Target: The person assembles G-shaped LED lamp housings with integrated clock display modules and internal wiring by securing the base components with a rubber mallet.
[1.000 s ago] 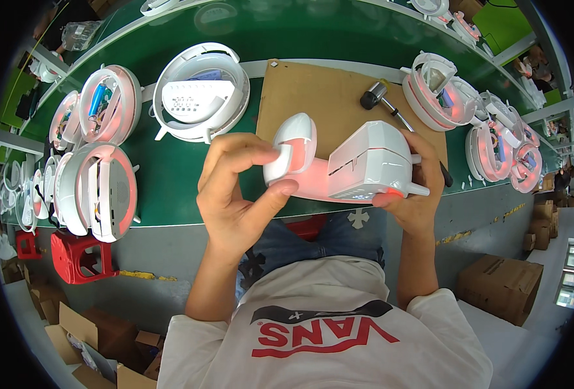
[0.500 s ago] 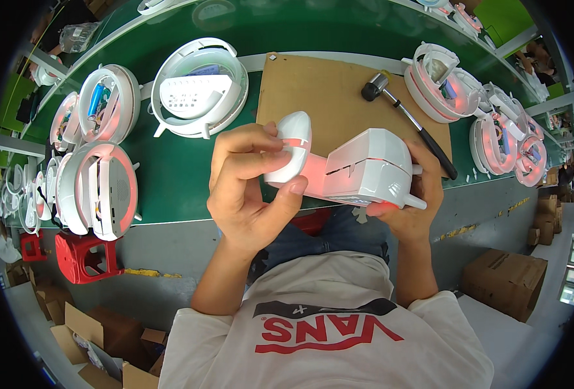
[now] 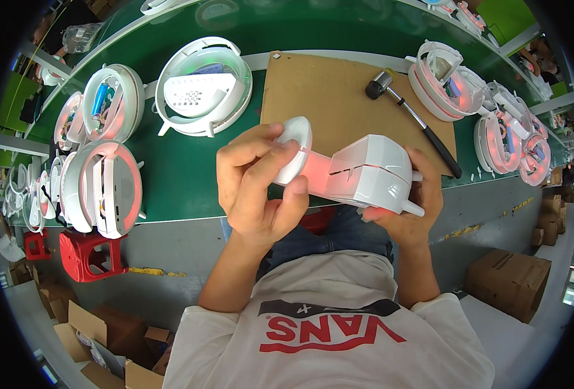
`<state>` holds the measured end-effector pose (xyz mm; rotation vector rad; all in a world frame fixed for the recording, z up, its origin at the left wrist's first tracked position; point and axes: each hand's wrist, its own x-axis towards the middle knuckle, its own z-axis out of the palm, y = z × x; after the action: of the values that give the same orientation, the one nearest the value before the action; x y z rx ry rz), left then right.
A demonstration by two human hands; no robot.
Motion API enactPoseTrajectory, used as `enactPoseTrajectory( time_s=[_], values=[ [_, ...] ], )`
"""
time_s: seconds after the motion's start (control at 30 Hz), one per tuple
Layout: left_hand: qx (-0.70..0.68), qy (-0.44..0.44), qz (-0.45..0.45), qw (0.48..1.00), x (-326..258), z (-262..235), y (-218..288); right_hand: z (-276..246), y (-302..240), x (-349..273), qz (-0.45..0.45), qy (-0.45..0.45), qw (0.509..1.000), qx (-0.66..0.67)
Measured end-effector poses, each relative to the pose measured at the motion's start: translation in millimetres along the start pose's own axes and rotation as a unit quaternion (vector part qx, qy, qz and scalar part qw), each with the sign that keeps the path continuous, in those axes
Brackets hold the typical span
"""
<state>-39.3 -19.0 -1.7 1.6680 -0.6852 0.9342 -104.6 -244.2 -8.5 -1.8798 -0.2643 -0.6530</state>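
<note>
Above the near edge of the green bench I hold up a white plastic ring-shaped lamp (image 3: 374,170), seen nearly edge-on. My left hand (image 3: 256,185) pinches its rounded white end (image 3: 293,154) between thumb and fingers. My right hand (image 3: 418,204) is wrapped round the boxy opposite side, near two short white feet. A translucent band (image 3: 316,171) glowing red joins the two sides. A dark slit shows along a seam of the boxy part. The fingertips behind the housing are partly hidden.
A brown cardboard sheet (image 3: 332,81) lies under a two-faced hammer (image 3: 420,120) with a black grip. Similar white lamps stand around: one with a display panel (image 3: 193,94), several at left (image 3: 108,188) and right (image 3: 445,84). A red stool (image 3: 89,256) and cardboard boxes (image 3: 507,282) are on the floor.
The left hand's fingers have shifted on the rounded end, with the index finger now bent over its face. The lamp has turned slightly and sits a little lower.
</note>
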Motion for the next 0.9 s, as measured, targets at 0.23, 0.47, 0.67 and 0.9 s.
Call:
enactPoseTrajectory(
  time_s=[0.23, 0.47, 0.67, 0.9],
  values=[
    [-0.083, 0.026, -0.014, 0.996, -7, 3, -8, 5, -5, 3, -0.041, 0.0, 0.999, -0.019],
    [-0.051, 0.012, -0.082, 0.995, 0, 6, -2, 6, -5, 2, -0.107, -0.067, 0.991, -0.035],
    [-0.02, -0.041, -0.081, 0.996, 14, 6, 8, 9, -16, -3, -0.126, -0.067, 0.987, -0.071],
    [0.027, -0.061, -0.142, 0.988, 19, 3, 25, 10, -25, -8, -0.15, -0.072, 0.98, -0.108]
  ],
)
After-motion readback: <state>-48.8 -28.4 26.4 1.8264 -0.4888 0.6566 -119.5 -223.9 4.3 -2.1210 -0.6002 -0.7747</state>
